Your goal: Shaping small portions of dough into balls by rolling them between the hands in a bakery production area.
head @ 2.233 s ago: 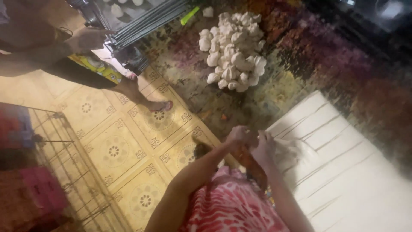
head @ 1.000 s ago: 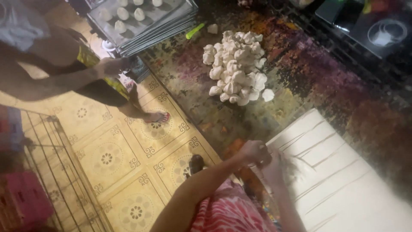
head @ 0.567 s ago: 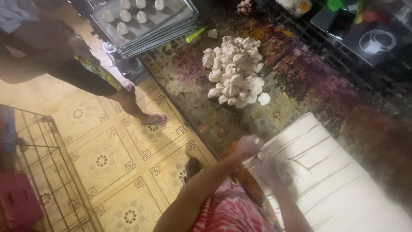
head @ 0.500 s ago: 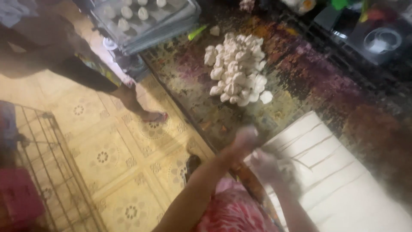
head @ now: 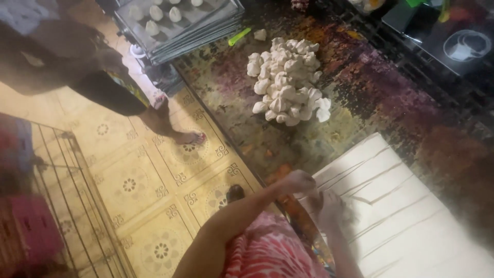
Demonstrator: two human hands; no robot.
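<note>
Both hands have slid lower. Left hand (head: 301,181) and right hand (head: 332,207) sit curled, floury, close together on the white dough sheet (head: 411,216) at its near-left edge; grip too blurry.

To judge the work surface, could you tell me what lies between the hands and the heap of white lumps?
In the head view, only bare mottled countertop separates the hands from the heap of white lumps.

Bare countertop strip (head: 288,149) lies open toward 12 o'clock of the hands, dough-piece pile (head: 287,80) blocking beyond, scored dough slab (head: 411,211) filling 3 o'clock.
</note>
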